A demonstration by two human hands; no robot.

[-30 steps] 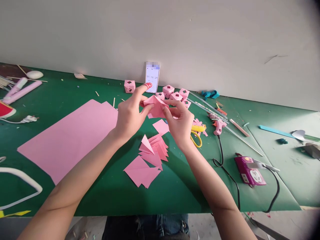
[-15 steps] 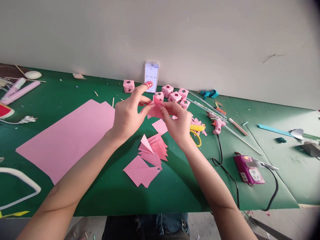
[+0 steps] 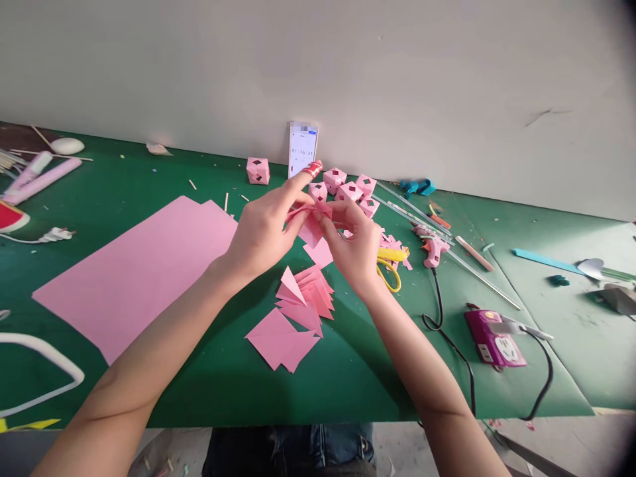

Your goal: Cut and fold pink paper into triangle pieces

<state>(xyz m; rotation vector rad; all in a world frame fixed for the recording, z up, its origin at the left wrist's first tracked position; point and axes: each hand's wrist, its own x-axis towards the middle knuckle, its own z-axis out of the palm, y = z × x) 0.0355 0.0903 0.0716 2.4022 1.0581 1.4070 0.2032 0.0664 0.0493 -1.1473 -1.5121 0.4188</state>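
A small folded piece of pink paper [image 3: 311, 232] is pinched between my two hands above the table. My left hand [image 3: 265, 228] grips its left side with thumb and fingers, the index finger raised with a red wrapping at its tip. On the other side my right hand [image 3: 352, 242] pinches the paper between thumb and fingertips. A pink paper square [image 3: 318, 253] lies just under the hands. Nearer me is a loose pile of folded pink squares [image 3: 311, 298]. Behind my hands stand several pink paper cubes [image 3: 349, 191] with dark diamond openings.
A large pink sheet [image 3: 144, 278] covers the left of the green table. A phone [image 3: 303, 147] showing a timer leans against the wall. To the right are yellow-handled scissors [image 3: 392, 254], a pink glue gun [image 3: 434, 250], clear glue sticks [image 3: 484, 279] and a purple power socket [image 3: 494, 338].
My left hand has shifted slightly right, its raised finger passing across the phone. The paper between my hands has been turned and folded over, looking narrower at the top.
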